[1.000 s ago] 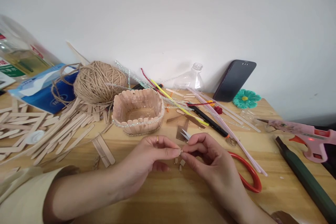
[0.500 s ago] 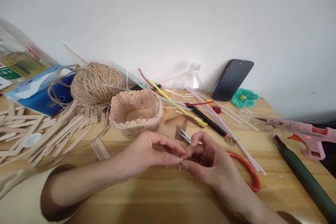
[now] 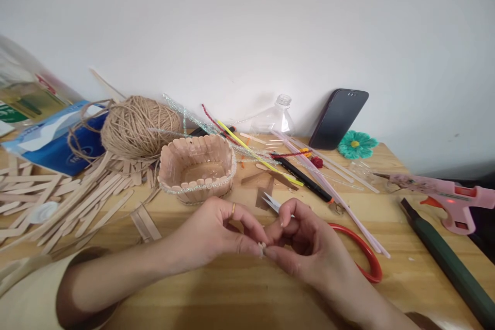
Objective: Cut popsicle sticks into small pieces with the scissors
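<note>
Both hands meet low in the middle: the left hand (image 3: 232, 232) and the right hand (image 3: 305, 242), thumbs and fingertips pinched narrow on one tiny pale piece (image 3: 262, 248), right there between the tips, its shape mostly hidden by the fingers. Under the right hand lie scissors (image 3: 274, 203), pointed blades poking out on one side, red loop on the other, the middle covered; whether any finger grips them, I can't tell. Just beyond the left hand sits the craft-stick basket (image 3: 204, 195), silvery trim round it, its near lower edge close behind the knuckles. Over to the left, the jute twine ball (image 3: 141, 126) partly blocks a blue packet (image 3: 69, 150), lettering unreadable, and the bottle of yellowish liquid (image 3: 27, 98) is cut by the frame. Far right, the pink glue gun (image 3: 444, 195) shows a red glow, and the dark green tool (image 3: 448, 258) runs out of view, its end lost. Clear bottle top (image 3: 276, 118) at the wall: faint outline, hard to trace on the counter (image 3: 228, 294).
</note>
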`<move>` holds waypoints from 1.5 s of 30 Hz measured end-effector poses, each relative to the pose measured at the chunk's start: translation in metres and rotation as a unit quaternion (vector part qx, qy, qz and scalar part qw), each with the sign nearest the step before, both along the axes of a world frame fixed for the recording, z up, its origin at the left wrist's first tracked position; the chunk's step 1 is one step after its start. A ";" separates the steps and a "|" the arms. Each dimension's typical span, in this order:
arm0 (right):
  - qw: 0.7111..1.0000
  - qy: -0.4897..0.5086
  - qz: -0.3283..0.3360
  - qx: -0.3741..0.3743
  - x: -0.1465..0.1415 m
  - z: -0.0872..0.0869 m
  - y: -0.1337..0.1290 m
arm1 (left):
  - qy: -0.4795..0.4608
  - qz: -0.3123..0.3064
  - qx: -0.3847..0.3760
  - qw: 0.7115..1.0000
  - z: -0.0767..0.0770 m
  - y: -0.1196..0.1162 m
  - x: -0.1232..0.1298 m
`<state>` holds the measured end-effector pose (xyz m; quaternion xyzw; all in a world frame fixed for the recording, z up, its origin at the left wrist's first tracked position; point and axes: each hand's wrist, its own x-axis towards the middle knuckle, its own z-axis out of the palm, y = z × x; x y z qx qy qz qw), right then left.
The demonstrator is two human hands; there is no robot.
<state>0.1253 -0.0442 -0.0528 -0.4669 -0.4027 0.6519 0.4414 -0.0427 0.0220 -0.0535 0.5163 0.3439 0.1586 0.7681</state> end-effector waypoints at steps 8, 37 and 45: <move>1.000 0.002 0.019 -0.013 0.002 0.000 0.001 | -0.015 0.014 -0.006 1.000 0.002 0.000 0.001; 0.996 -0.078 -0.019 -0.031 -0.004 -0.007 0.000 | 0.060 0.073 -0.017 0.995 0.001 -0.002 0.003; 0.998 -0.042 -0.026 -0.039 -0.002 -0.006 0.003 | 0.060 0.084 -0.004 0.995 0.001 -0.003 0.001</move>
